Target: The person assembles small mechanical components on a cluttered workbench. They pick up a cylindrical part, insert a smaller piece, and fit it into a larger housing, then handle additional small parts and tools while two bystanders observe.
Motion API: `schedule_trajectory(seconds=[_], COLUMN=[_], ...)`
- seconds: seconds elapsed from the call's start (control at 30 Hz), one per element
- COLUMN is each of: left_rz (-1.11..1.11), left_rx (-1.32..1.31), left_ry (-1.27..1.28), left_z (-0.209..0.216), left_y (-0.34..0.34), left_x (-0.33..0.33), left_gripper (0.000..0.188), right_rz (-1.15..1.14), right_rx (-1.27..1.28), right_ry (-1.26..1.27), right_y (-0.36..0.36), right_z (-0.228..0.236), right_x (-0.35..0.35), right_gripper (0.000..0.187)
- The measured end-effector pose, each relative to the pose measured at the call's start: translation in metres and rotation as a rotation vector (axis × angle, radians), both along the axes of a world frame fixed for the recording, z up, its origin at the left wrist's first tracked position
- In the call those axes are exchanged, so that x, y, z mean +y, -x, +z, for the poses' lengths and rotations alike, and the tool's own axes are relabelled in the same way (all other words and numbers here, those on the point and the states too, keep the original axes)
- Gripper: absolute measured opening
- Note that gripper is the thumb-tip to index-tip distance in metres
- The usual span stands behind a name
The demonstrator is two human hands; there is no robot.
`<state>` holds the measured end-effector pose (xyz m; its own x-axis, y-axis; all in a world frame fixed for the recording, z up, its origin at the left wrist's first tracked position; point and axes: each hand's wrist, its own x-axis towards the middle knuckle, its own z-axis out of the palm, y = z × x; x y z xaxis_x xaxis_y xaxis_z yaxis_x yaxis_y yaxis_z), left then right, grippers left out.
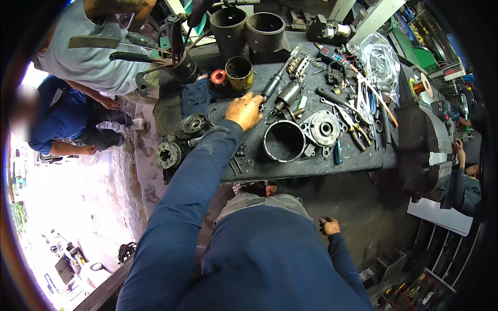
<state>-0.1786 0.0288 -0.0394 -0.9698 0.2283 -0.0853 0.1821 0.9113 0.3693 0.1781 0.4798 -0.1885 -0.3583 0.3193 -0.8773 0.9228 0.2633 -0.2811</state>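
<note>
My left hand [244, 110] reaches over the bench, its fingers curled at the near end of a long dark-handled tool [274, 84] with a slim metal end. Just right of that lies a motor armature [288, 95]. Nearer me, an open hollow metal cylinder [284, 141] stands beside a round metal end housing [325, 128]. My right hand [329, 226] hangs low at my right side, away from the bench. Its fingers are closed, and whatever they may hold is hidden.
Pliers [359, 136], wrenches and a screwdriver [338, 152] crowd the bench's right. Behind are a yellow can [239, 73], large dark cylinders [265, 31] and a can of hammers [182, 69]. A dark machine block [423, 140] borders the right end. Two people [65, 116] are at left.
</note>
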Motion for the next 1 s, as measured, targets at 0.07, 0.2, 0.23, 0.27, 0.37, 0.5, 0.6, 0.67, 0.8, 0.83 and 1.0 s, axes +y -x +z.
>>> schedule_trajectory(seconds=[0.07, 0.2, 0.23, 0.27, 0.37, 0.5, 0.6, 0.67, 0.8, 0.83, 1.0], left_rz=[0.038, 0.093, 0.085, 0.072, 0.154, 0.252, 0.264, 0.279, 0.21, 0.216, 0.201], left_rx=[0.063, 0.085, 0.072, 0.097, -0.093, -0.066, -0.027, -0.014, 0.059, 0.073, 0.162], left_ry=[-0.053, -0.07, -0.068, -0.071, -0.051, -0.001, 0.025, 0.044, 0.052, 0.051, -0.06], left_z=[0.004, 0.016, 0.018, 0.02, 0.022, 0.014, 0.005, -0.003, -0.017, -0.02, -0.03], left_y=[-0.009, -0.07, -0.093, -0.114, -0.173, -0.208, -0.211, -0.208, -0.208, -0.208, -0.201], left_x=[-0.009, -0.038, -0.044, -0.047, -0.046, -0.032, -0.022, -0.015, -0.007, -0.005, 0.008], left_gripper=[0.05, 0.043, 0.037, 0.032, 0.03, 0.03, 0.035, 0.042, 0.034, 0.03, 0.026], right_rz=[-0.033, -0.05, -0.035, -0.018, 0.037, 0.089, 0.117, 0.13, 0.2, 0.202, 0.215], right_rx=[0.019, 0.018, 0.013, 0.022, 0.003, 0.017, 0.042, 0.063, 0.113, 0.116, 0.119], right_ry=[-0.018, 0.01, 0.004, 0.016, -0.006, -0.007, -0.002, -0.014, 0.002, 0.012, 0.015], right_y=[0.003, 0.008, 0.009, 0.011, 0.019, 0.037, 0.054, 0.063, 0.076, 0.077, 0.066], right_z=[0.004, 0.009, 0.008, 0.009, 0.009, 0.009, 0.009, 0.009, 0.007, 0.005, -0.007], right_x=[0.001, -0.001, -0.002, -0.002, -0.006, -0.012, -0.016, -0.019, -0.02, -0.02, -0.018], right_gripper=[0.031, 0.032, 0.032, 0.032, 0.032, 0.033, 0.035, 0.037, 0.04, 0.039, 0.046])
